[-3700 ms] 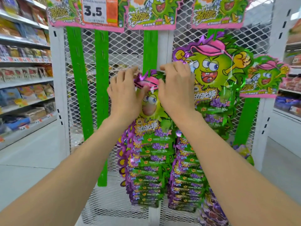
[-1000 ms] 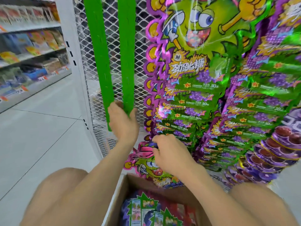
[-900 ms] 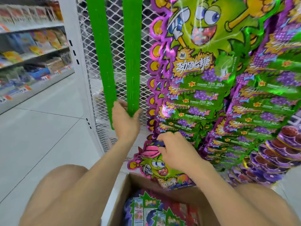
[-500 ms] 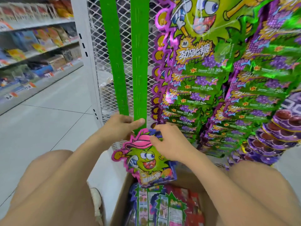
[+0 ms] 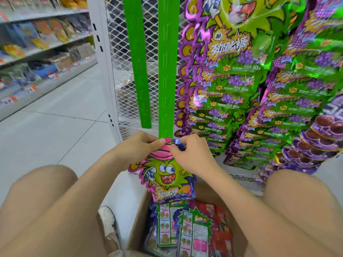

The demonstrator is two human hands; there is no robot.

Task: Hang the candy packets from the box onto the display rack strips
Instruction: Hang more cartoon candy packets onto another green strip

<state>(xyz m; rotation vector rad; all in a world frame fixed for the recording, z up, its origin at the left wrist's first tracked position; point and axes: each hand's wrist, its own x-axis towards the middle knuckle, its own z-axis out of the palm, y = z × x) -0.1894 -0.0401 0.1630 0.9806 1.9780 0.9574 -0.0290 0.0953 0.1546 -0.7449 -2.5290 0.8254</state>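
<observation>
A candy packet (image 5: 167, 175) with a green cartoon face and pink cap hangs between my hands, its top against the bottom end of a green display strip (image 5: 166, 71). My left hand (image 5: 138, 147) pinches the packet's top left corner. My right hand (image 5: 191, 154) pinches its top right edge. Below the packet stands an open cardboard box (image 5: 138, 225) holding several more packets (image 5: 187, 230). A second bare green strip (image 5: 138, 71) hangs to the left.
Strips to the right are full of green and purple candy packets (image 5: 232, 86). The white mesh rack (image 5: 118, 52) stands behind the strips. Store shelves (image 5: 37, 58) line the aisle on the left. My knees flank the box; a shoe (image 5: 107, 221) is beside it.
I crouched down from the top of a filled strip. My right hand lifted a packet out of the box, and both hands now hold its top at the bare strip's lower end.
</observation>
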